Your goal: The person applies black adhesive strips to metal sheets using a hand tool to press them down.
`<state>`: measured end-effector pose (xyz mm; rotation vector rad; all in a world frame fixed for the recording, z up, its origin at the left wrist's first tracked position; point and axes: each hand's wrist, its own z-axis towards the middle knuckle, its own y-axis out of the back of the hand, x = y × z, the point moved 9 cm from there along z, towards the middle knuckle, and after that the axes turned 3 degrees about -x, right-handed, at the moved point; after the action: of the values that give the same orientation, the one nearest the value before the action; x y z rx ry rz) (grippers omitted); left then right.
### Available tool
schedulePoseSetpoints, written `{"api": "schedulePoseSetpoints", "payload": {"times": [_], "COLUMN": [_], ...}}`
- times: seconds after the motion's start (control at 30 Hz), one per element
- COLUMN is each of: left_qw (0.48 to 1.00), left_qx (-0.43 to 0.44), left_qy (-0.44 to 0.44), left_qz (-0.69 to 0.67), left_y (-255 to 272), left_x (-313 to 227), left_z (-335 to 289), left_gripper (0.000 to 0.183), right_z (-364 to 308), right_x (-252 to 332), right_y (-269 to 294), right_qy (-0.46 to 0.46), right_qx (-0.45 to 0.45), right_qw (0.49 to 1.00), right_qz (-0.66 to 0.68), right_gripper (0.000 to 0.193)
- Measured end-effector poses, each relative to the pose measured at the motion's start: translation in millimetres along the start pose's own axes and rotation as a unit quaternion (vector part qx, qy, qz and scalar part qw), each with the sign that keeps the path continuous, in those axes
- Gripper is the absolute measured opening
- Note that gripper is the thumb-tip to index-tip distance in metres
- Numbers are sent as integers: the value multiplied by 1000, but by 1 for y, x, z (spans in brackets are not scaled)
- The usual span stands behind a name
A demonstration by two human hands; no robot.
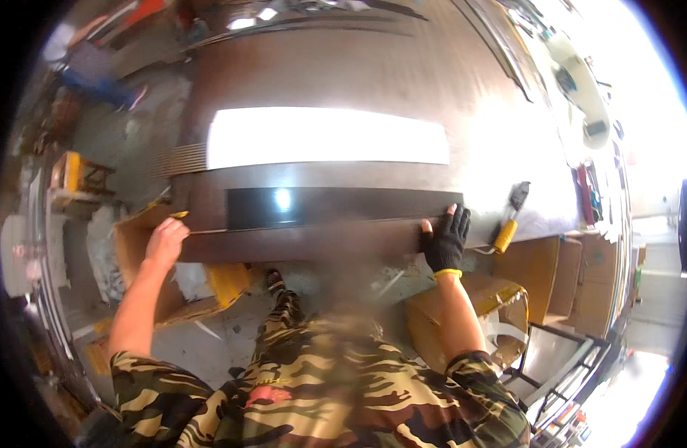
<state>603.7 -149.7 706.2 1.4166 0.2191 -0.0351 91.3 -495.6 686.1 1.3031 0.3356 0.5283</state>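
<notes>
A long, glossy black strip [343, 207] lies along the near side of the dark brown table [321, 78]. My right hand [448, 243], in a black glove with some fingertips bare, rests on the strip's right end with its fingers stretched out. At the table's near left corner, my bare left hand [166, 243] is closed in a pinch. A thin pale line runs from it toward the black strip, and a small yellow piece [180, 214] shows by its fingertips; what it grips is unclear. Beyond the strip lies a long white panel [328, 137].
Thin brown rods [183, 159] jut past the table's left edge. A yellow-handled tool [512, 216] lies right of my glove. Cardboard boxes [235, 287] [448, 310] stand below the near edge. Dark long strips [500, 52] lie at the far right. Another person [97, 75] is at far left.
</notes>
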Motion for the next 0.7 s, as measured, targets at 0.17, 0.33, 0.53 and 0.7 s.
{"api": "schedulePoseSetpoints", "payload": {"times": [0.17, 0.33, 0.53, 0.7], "left_qw": [999, 998, 994, 999], "left_qx": [25, -2, -26, 32], "left_qy": [-13, 8, 6, 34], "left_qz": [-23, -61, -107, -27], "left_y": [-6, -4, -2, -28], "left_x": [1, 6, 14, 22], "left_z": [9, 12, 12, 3], "left_gripper": [4, 18, 17, 11], "right_z": [-35, -63, -60, -68], "right_x": [173, 435, 514, 344], "right_y": [-10, 9, 9, -38], "right_qy": [100, 231, 334, -194], "right_qx": [-24, 94, 56, 121], "right_qw": [991, 938, 881, 692], "right_qz": [81, 242, 331, 685], "right_gripper": [91, 88, 77, 38]}}
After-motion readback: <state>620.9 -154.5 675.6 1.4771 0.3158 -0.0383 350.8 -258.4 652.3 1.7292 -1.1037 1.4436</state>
